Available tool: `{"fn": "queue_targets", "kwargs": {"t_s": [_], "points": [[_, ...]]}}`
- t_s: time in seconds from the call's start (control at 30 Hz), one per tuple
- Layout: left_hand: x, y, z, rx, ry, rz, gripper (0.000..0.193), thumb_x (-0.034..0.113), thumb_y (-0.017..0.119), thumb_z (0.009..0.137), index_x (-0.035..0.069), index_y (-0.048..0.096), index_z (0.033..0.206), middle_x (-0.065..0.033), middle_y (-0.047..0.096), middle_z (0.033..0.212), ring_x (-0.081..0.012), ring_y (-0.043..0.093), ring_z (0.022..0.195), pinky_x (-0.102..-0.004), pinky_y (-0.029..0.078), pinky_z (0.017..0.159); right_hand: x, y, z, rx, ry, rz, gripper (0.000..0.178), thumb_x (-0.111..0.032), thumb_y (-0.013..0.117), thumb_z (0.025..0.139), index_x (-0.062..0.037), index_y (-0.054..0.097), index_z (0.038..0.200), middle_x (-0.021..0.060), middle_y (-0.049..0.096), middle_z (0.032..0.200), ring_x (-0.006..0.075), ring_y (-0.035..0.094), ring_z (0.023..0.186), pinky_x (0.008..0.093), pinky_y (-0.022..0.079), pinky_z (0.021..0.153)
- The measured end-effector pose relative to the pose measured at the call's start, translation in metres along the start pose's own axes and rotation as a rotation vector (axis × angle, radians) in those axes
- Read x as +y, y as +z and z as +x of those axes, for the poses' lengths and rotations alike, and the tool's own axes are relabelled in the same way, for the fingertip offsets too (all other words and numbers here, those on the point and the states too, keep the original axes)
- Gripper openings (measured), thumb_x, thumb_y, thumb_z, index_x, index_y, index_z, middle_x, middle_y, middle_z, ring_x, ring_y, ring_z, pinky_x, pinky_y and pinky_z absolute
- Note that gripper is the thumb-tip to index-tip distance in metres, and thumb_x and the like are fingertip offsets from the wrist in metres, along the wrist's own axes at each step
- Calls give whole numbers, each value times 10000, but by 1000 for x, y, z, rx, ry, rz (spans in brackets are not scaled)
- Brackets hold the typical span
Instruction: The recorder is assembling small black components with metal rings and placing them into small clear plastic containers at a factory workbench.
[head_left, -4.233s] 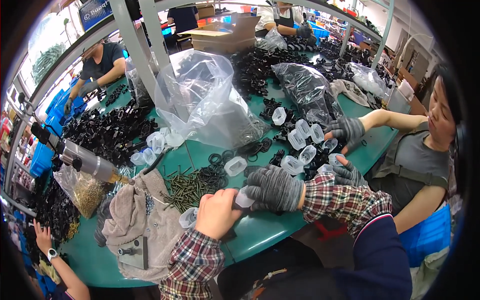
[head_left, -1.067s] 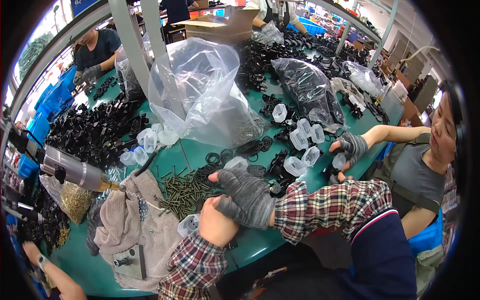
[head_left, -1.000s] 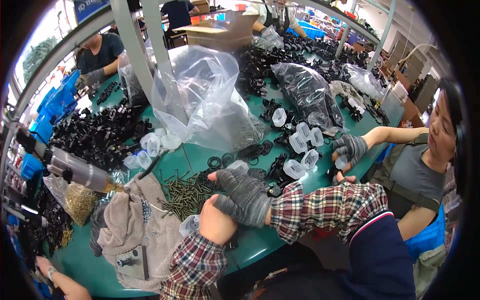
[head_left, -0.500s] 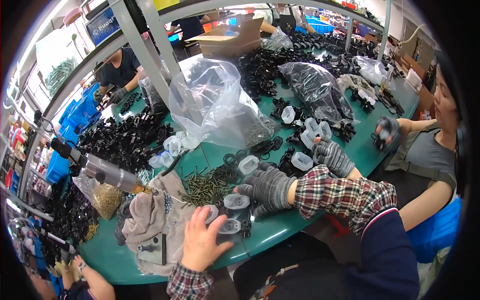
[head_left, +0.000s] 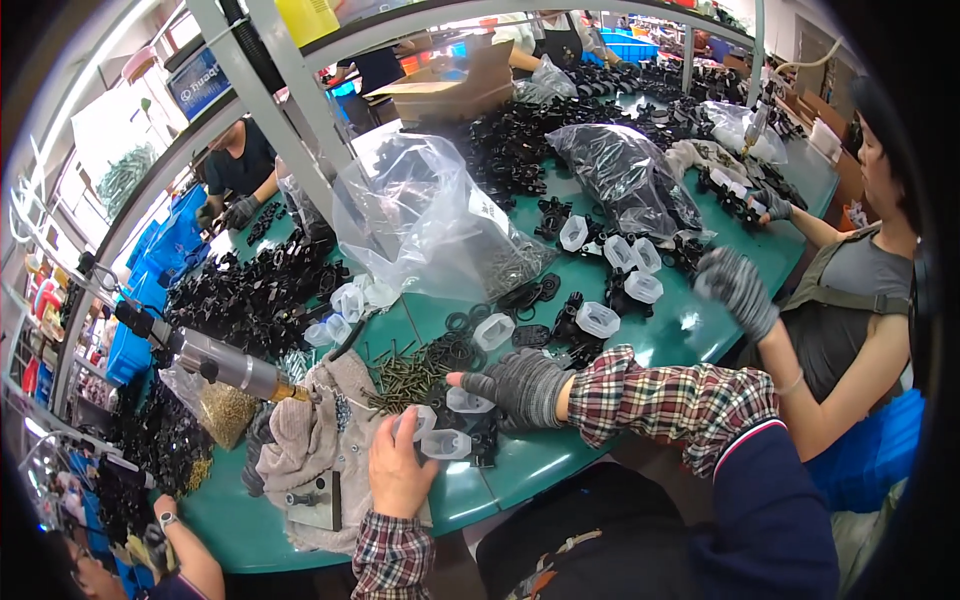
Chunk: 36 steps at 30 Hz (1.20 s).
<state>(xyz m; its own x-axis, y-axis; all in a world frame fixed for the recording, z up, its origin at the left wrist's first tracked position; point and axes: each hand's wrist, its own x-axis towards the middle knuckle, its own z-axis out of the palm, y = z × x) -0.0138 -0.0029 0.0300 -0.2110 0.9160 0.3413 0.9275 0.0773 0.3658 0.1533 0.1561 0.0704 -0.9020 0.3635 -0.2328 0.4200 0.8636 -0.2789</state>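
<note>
My bare left hand [head_left: 398, 470] lies on the green table, fingers stretched and thumb apart. Its fingertips touch a small clear plastic cup [head_left: 422, 420], and its thumb lies against another clear cup [head_left: 446, 444]. My right hand [head_left: 528, 390], in a grey striped knit glove with a bare fingertip, reaches in from the right. Its outstretched finger lies over a third clear cup [head_left: 466, 401], which it partly covers. Black plastic parts [head_left: 484, 440] sit beside these cups, under and near the right hand. Beyond my fingers is a heap of brass-coloured screws [head_left: 412, 376].
An electric screwdriver [head_left: 235, 362] hangs at left above a beige cloth [head_left: 330, 400] with a small metal fixture [head_left: 316, 500]. A large clear bag [head_left: 420, 220] stands at the back. Black parts [head_left: 255, 280] are heaped around. A co-worker's gloved hand [head_left: 738, 290] is raised at right.
My left thumb has drawn in toward the fingers, and the cup beside it has shifted left. My right hand has moved slightly left and down. The co-worker's near hand has moved right, off the table.
</note>
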Motion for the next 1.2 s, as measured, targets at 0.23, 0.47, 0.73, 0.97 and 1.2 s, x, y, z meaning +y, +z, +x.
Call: {"fn": "queue_targets", "kwargs": {"t_s": [0.23, 0.47, 0.73, 0.97, 1.2], "points": [[18, 14, 16, 81, 85, 28, 699, 99, 706, 558, 64, 428, 1198, -147, 537, 965, -336, 519, 887, -423, 422, 744, 27, -18, -28, 72, -42, 86, 762, -257, 651, 679, -175, 278, 1338, 164, 570, 1006, 322, 565, 913, 382, 447, 796], [23, 22, 30, -28, 72, -3, 686, 106, 702, 569, 43, 434, 1197, -151, 556, 929, -324, 520, 861, -412, 410, 736, 124, -21, -145, 925, -163, 249, 707, -185, 718, 664, -56, 374, 1268, 139, 544, 1054, 284, 563, 918, 351, 467, 762], [22, 27, 39, -28, 93, 17, 669, 84, 690, 586, 49, 437, 1205, -141, 562, 929, -315, 531, 851, -391, 419, 738, 220, 41, -200, 778, 96, -57, 699, -261, 716, 613, -75, 423, 1220, 124, 538, 1034, 306, 526, 931, 388, 423, 821], [1, 17, 29, 55, 34, -38, 642, 76, 671, 611, 51, 438, 1209, -125, 567, 914, -297, 537, 820, -381, 431, 716, 166, 11, -170, 1022, 147, -402, 579, -362, 673, 687, -90, 460, 1152, 129, 537, 1021, 324, 527, 896, 429, 423, 793], [-13, 8, 24, 152, -262, -496, 636, -21, 592, 671, 63, 383, 1266, -79, 551, 992, -194, 550, 845, -315, 444, 748, 23, 32, -85, 950, -387, 73, 490, -438, 591, 741, -120, 489, 1099, 110, 542, 1025, 289, 544, 901, 402, 464, 754]]}}
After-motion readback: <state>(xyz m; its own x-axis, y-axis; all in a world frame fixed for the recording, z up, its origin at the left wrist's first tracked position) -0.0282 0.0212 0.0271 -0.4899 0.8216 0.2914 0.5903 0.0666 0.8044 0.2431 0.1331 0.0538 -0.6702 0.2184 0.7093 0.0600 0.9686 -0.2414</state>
